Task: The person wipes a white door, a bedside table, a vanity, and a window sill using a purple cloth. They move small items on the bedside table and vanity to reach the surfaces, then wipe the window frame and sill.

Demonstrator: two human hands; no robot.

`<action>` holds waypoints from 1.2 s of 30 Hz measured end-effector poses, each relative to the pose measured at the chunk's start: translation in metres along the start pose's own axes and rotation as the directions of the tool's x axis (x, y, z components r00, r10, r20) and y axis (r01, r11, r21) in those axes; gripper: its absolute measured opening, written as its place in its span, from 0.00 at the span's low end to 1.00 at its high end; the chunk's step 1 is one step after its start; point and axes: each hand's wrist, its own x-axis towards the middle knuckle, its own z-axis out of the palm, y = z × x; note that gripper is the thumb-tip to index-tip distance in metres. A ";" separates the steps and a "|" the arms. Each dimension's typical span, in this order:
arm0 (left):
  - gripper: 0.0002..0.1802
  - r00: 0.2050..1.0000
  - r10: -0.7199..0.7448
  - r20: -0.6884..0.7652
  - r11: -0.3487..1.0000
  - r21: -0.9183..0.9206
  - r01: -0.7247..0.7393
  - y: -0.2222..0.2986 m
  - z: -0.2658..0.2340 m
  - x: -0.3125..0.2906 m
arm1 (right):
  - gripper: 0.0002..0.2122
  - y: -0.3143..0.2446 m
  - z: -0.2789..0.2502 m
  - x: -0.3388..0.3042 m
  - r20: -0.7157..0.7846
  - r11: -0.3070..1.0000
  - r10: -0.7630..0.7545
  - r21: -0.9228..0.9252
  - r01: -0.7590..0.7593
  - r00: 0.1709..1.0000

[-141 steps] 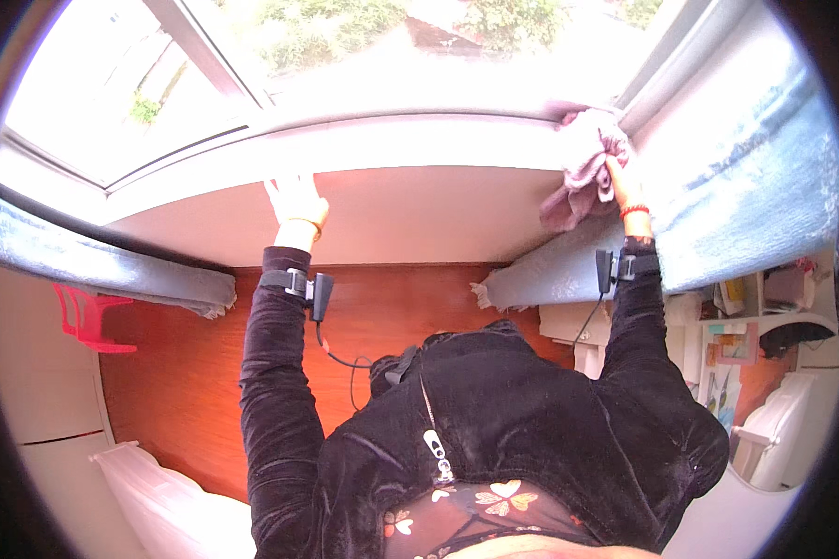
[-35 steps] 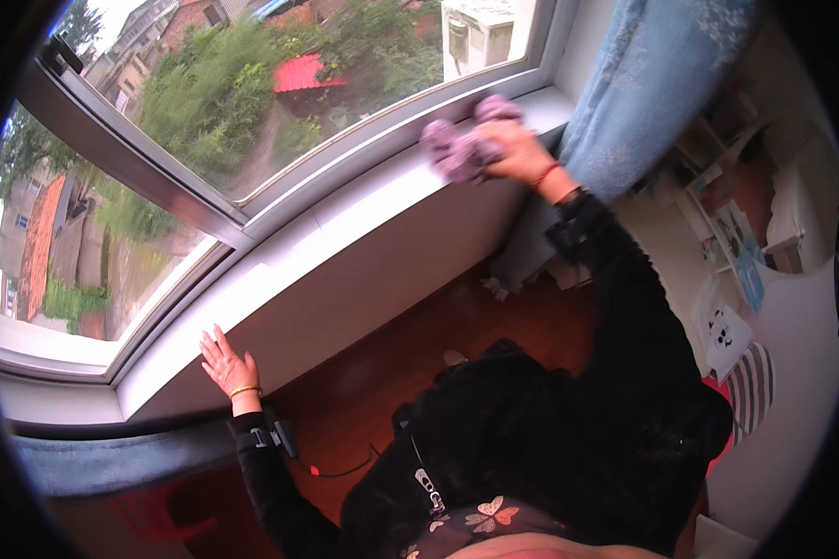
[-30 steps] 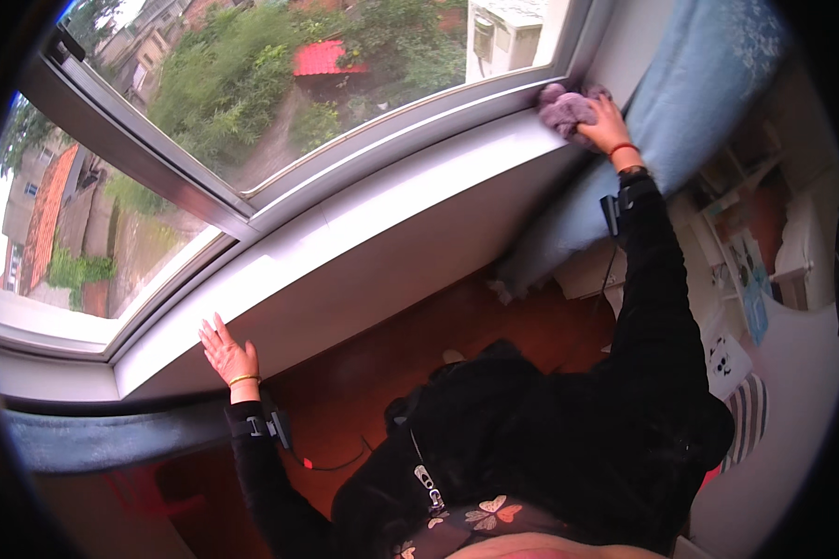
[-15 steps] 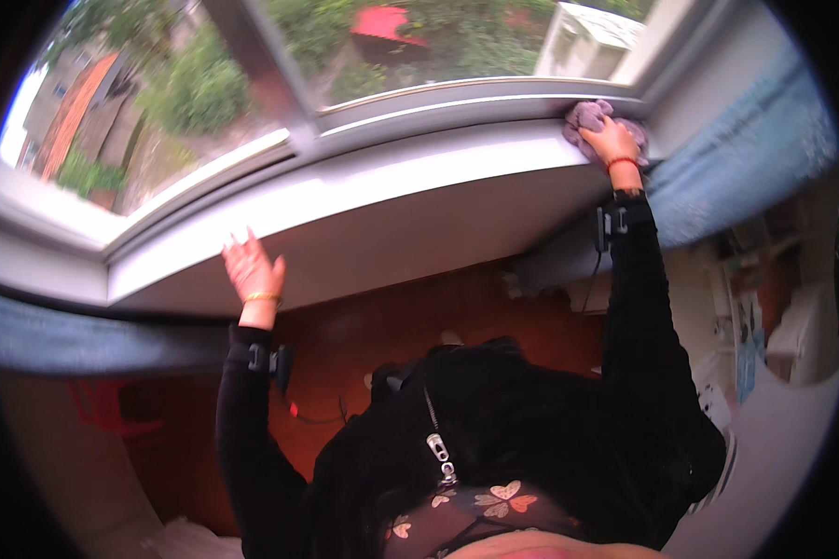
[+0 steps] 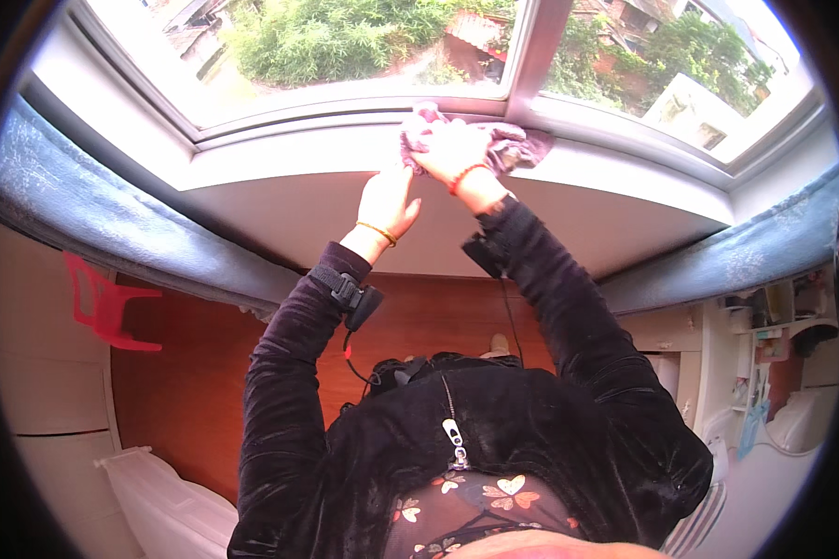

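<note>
A crumpled purple-pink cloth (image 5: 522, 147) lies on the white windowsill (image 5: 615, 172) at the foot of the window frame. My right hand (image 5: 455, 152) presses down on it near the middle of the sill, its fingers wrapped into the folds; bright light washes out the fingertips. Just to the left, my left hand (image 5: 389, 200) rests at the sill's front edge. Its fingers are stretched out with the thumb apart, and it holds nothing; the tips reach close to the cloth, and I cannot tell whether they touch it.
Window panes in a pale frame (image 5: 529, 61) rise behind the sill. Blue curtains (image 5: 112, 200) hang at both ends. A pink plastic chair (image 5: 107, 303) stands on the brown floor (image 5: 182, 391) at left, white shelves (image 5: 741, 354) at right. Cables hang from both wrist straps.
My right hand has brought the cloth from the sill's right end leftward to the middle. My left hand, formerly far from it, is now beside it. The view has turned too.
</note>
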 end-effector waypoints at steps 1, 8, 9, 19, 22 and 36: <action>0.28 1.000 -0.007 -0.020 1.000 -0.028 0.006 -0.011 -0.005 -0.005 | 0.28 -0.020 0.003 0.011 0.066 0.995 0.099 -0.006 -0.098 0.993; 0.26 0.990 -0.085 -0.112 0.976 0.189 0.105 -0.092 -0.028 -0.033 | 0.21 0.002 0.023 0.006 0.004 0.978 -0.150 0.145 0.148 0.989; 0.27 0.992 -0.087 -0.094 0.965 0.238 0.107 -0.101 -0.029 -0.032 | 0.19 0.022 0.020 -0.001 -0.131 0.890 -0.237 0.368 0.269 0.963; 0.30 0.980 -0.181 0.077 0.912 0.387 0.138 -0.125 -0.027 -0.046 | 0.21 0.252 -0.047 -0.120 -0.126 0.862 0.482 -0.108 -0.495 0.867; 0.30 0.975 -0.215 0.058 0.918 0.353 0.182 -0.120 -0.025 -0.040 | 0.24 0.264 -0.052 -0.115 -0.139 0.831 0.496 -0.213 -0.515 0.857; 0.29 0.965 -0.253 0.067 0.916 0.338 0.217 -0.101 -0.040 -0.032 | 0.16 0.014 -0.009 0.013 0.084 0.927 -0.227 -0.286 0.242 0.970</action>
